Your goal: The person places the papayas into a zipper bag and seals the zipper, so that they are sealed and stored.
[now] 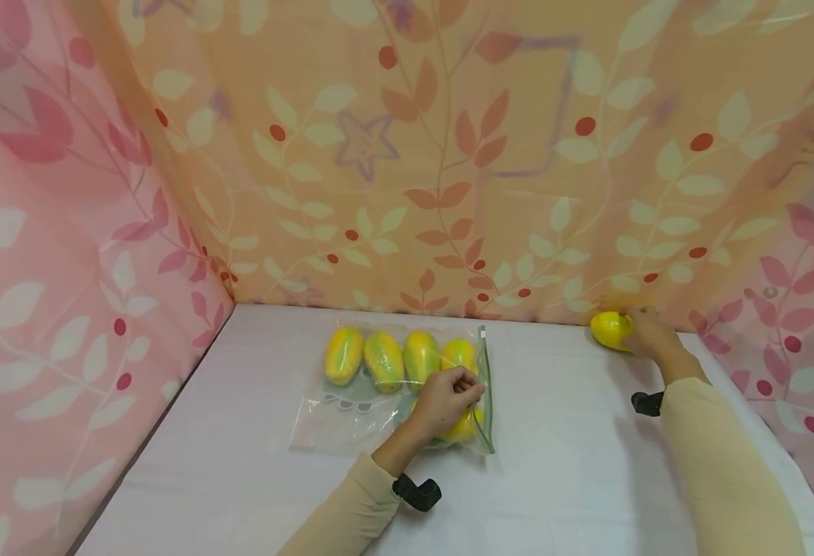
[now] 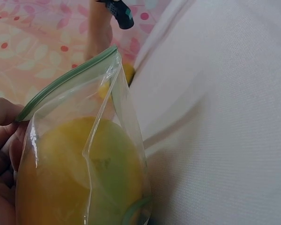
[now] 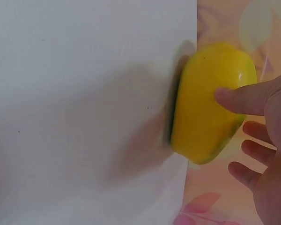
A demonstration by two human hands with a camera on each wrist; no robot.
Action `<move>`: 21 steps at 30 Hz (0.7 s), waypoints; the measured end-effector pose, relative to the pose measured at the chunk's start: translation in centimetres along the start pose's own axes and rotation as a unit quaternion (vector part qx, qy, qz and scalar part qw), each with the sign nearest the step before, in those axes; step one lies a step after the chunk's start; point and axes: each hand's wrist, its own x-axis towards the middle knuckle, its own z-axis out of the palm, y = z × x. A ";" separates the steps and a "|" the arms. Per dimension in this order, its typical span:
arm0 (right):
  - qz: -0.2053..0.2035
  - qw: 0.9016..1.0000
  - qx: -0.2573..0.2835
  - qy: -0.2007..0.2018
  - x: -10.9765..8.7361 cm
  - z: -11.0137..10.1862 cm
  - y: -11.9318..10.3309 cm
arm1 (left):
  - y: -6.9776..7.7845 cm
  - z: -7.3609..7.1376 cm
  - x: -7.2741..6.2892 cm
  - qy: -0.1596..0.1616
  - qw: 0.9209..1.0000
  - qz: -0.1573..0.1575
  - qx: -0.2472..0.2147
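Observation:
A clear zip bag (image 1: 340, 428) with a green zip edge lies on the table, holding several oblong yellow-green fruits (image 1: 383, 361) that look like papayas or mangoes. My left hand (image 1: 442, 401) is over the bag's right part and pinches its opening near the green zip edge (image 2: 68, 84). One large fruit (image 2: 79, 173) shows through the plastic beside that hand. Far right, by the back wall, my right hand (image 1: 650, 336) grips a loose yellow fruit (image 3: 208, 103). The thumb (image 3: 239, 98) presses on its near side; the index finger is partly hidden behind it.
A white cloth covers the table (image 1: 553, 463). Patterned fabric (image 1: 407, 193) hangs along the back, with pink leaf-printed fabric (image 1: 52, 255) on the left and more on the right. The right hand is close to the back fabric. Black straps (image 1: 417, 493) sit on both wrists.

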 end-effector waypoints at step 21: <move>-0.010 0.997 0.070 -0.003 -0.1 0.7 1.1 | 0.0 -0.1 0.0 0.001 1.000 -0.004 0.001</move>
